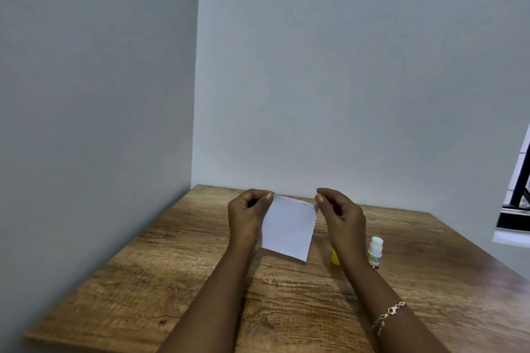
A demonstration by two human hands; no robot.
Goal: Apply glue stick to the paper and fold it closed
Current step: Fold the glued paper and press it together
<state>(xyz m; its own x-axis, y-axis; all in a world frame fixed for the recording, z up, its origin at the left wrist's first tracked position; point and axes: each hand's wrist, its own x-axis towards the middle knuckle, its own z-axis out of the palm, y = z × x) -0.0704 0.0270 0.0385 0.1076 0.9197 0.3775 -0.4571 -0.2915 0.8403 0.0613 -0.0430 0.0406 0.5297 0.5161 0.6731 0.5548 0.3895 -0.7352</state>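
Observation:
A small white paper point(288, 228) hangs in the air above the wooden table point(200, 281), held by its two top corners. My left hand point(248, 213) pinches the top left corner between thumb and forefinger. My right hand point(339, 216) pinches the top right corner the same way. An uncapped glue stick point(375, 255) with a white tip and a yellow and white label stands upright on the table just right of my right wrist. Its yellow cap point(335, 257) lies left of the wrist, partly hidden by my forearm.
The table sits in a corner between two pale grey walls. A dark window frame point(517, 195) shows at the right edge. A bracelet point(387, 315) is on my right wrist.

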